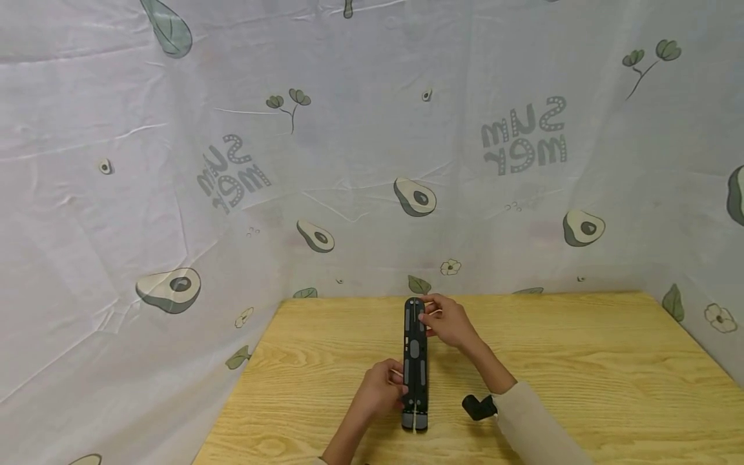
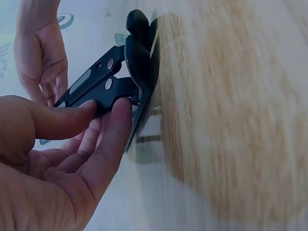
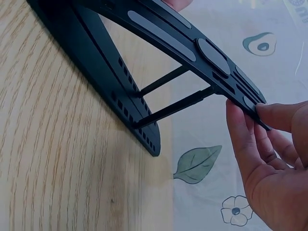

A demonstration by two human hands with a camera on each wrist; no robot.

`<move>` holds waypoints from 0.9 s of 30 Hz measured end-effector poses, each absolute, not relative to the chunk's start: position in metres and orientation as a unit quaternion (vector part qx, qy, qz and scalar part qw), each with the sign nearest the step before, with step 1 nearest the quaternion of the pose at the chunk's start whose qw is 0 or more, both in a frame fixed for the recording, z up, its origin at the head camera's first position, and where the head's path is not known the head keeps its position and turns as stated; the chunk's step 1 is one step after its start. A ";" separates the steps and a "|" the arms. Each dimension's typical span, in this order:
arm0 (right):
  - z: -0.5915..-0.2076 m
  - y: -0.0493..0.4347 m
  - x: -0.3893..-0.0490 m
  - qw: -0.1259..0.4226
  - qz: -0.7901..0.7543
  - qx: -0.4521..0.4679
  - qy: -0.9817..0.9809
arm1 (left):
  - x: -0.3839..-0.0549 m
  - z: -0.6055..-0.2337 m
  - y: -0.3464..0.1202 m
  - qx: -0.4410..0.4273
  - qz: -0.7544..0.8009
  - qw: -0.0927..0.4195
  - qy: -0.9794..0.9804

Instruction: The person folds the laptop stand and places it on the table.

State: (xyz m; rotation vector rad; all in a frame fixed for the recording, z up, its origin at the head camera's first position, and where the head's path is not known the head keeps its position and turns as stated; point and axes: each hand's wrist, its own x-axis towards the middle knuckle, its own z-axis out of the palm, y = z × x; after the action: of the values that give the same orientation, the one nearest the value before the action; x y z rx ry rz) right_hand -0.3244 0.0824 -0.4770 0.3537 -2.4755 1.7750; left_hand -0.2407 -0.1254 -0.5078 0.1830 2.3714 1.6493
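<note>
A black folding laptop stand with grey pads stands lengthwise on the wooden table, its two arms folded close side by side. In the right wrist view, its upper part is raised at a slant over the slotted base, with two thin support rods between them. My right hand pinches the far, raised end between thumb and fingers. Nearer to me, my left hand holds the left edge by the hinged end, thumb on top and fingertips beneath. Lipped stops show at that end in the left wrist view.
The wooden table ends at a pale hanging cloth printed with avocados and leaves, which also runs along the left and right sides. A small black object is beside the right sleeve.
</note>
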 end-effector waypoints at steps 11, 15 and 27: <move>-0.475 0.090 -0.319 0.040 0.585 0.103 -0.804 | -0.245 -0.508 -0.133 0.082 0.567 0.122 0.811; -0.475 0.093 -0.316 0.035 0.592 0.100 -0.799 | -0.247 -0.508 -0.136 0.087 0.564 0.126 0.812; -0.474 0.100 -0.306 0.030 0.602 0.093 -0.792 | -0.253 -0.509 -0.138 0.094 0.546 0.129 0.822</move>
State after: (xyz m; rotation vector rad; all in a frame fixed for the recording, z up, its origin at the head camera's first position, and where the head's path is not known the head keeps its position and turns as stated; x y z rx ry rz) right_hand -0.3063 0.1005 -0.4740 0.2882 -2.4431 1.8569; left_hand -0.2534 -0.1381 -0.5089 0.2738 2.3911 1.5874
